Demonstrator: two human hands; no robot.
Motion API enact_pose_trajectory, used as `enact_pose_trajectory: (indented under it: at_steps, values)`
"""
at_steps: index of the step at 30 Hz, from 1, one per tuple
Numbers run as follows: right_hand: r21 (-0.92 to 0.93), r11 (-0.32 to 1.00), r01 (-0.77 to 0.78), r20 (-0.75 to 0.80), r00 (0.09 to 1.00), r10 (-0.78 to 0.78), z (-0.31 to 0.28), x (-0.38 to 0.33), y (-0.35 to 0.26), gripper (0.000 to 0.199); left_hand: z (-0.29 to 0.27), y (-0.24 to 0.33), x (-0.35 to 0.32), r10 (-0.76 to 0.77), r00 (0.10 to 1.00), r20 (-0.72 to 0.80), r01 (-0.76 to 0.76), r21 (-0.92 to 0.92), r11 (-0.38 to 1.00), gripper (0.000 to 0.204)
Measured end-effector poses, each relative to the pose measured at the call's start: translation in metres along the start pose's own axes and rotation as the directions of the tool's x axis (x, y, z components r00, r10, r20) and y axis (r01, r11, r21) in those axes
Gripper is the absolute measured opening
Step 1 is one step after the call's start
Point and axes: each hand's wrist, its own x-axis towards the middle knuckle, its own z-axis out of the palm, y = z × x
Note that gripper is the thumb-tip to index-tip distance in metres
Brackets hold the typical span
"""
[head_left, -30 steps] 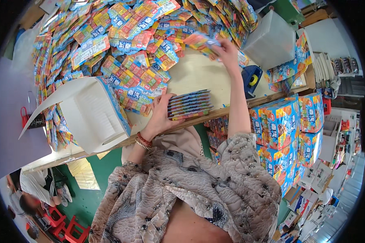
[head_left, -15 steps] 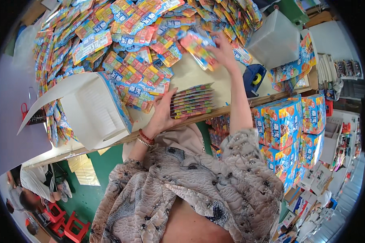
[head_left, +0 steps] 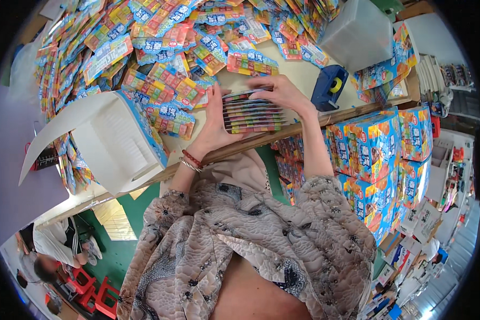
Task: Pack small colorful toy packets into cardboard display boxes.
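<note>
A row of flat colourful packets [head_left: 253, 116] stands on edge, closely stacked, at the table's near edge. My left hand [head_left: 214, 124] grips the row's left end, thumb along the near side and fingers upright at the far side. My right hand [head_left: 284, 95] bends over the far right end, its fingers closed on the farthest packets. Just beyond the hands lies a loose packet [head_left: 252, 63]. To the left, an open white box [head_left: 120, 141] with a raised flap rests on its side.
A large heap of similar packets [head_left: 160, 32] covers the far table. To the right are a blue tape dispenser [head_left: 329, 88], a translucent bin [head_left: 357, 34] and, beside the table, stacked printed boxes [head_left: 370, 149]. Red stools [head_left: 105, 298] and a seated person [head_left: 58, 242] are at lower left.
My right hand has come back from the heap toward me with a packet, and now meets the far end of the row. My left hand stays at the row's left end.
</note>
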Motion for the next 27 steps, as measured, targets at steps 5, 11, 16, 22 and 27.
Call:
enact_pose_trajectory:
  at_steps: [5,11,16,22,27]
  values:
    - [0.314,0.920,0.234,-0.400,0.912,-0.095,0.007,-0.030,0.057,0.063,-0.002,0.005,0.006,0.055,0.998,0.000,-0.055,0.099,0.994,0.136]
    - [0.508,0.851,0.135,-0.385,0.919,0.084,0.044,-0.041,0.012,0.102,-0.001,-0.007,0.007,-0.017,0.999,-0.051,0.015,-0.050,0.999,0.137]
    - [0.425,0.895,0.134,-0.416,0.907,0.062,0.048,-0.051,0.016,0.097,-0.002,0.003,-0.010,-0.040,0.999,-0.005,0.040,-0.026,0.999,0.139]
    - [0.486,0.869,0.096,-0.394,0.911,0.120,0.052,-0.054,0.039,0.089,-0.001,0.003,-0.007,-0.036,0.999,0.023,0.034,0.079,0.996,0.138]
    - [0.588,0.784,0.198,-0.490,0.858,0.151,0.060,-0.050,0.039,0.077,0.003,-0.004,-0.004,-0.126,0.992,0.006,0.126,-0.006,0.992,0.138]
